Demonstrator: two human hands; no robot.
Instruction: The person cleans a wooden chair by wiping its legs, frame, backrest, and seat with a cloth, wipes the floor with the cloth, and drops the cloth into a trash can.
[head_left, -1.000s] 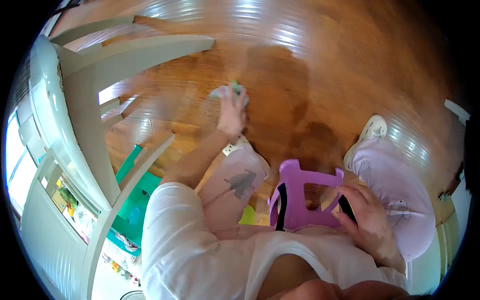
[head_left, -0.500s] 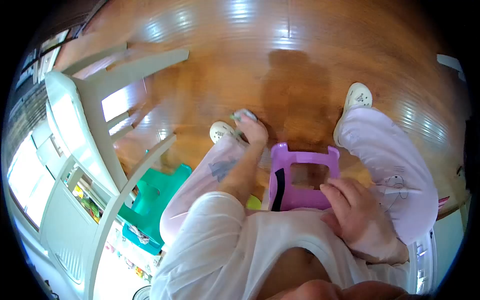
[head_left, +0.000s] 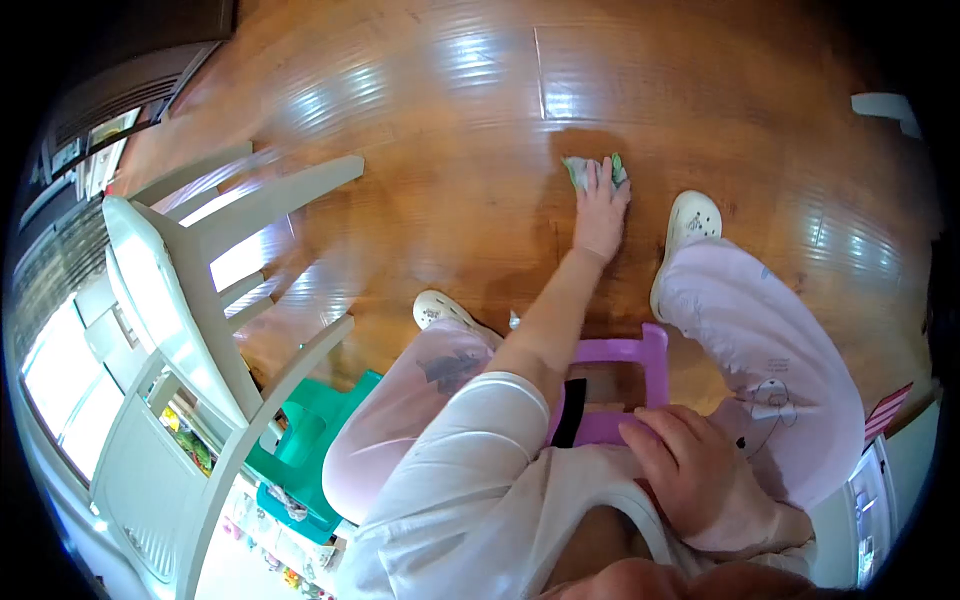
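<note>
My left hand [head_left: 603, 212] reaches forward and down to the wooden floor [head_left: 430, 180]. Its fingers press on a crumpled grey-green cloth [head_left: 578, 174] that pokes out on both sides of them. Resting by my lap, my right hand [head_left: 692, 462] is empty, its fingers loosely stretched over the near edge of a purple plastic stool [head_left: 655, 365]. A black strip [head_left: 571, 412] runs along the stool's left side. The stool stands between my legs, partly hidden by my left forearm.
A white chair [head_left: 190, 290] stands at the left, with a green plastic stool [head_left: 318, 415] beside it. My feet in cream clogs [head_left: 695, 217] are planted apart. Dark furniture [head_left: 130, 60] borders the upper left. A small pale object [head_left: 514, 320] lies near my left foot.
My left hand has moved forward and right across the floor with the cloth, from beside my left foot to ahead of the stool. My right hand stays by my lap.
</note>
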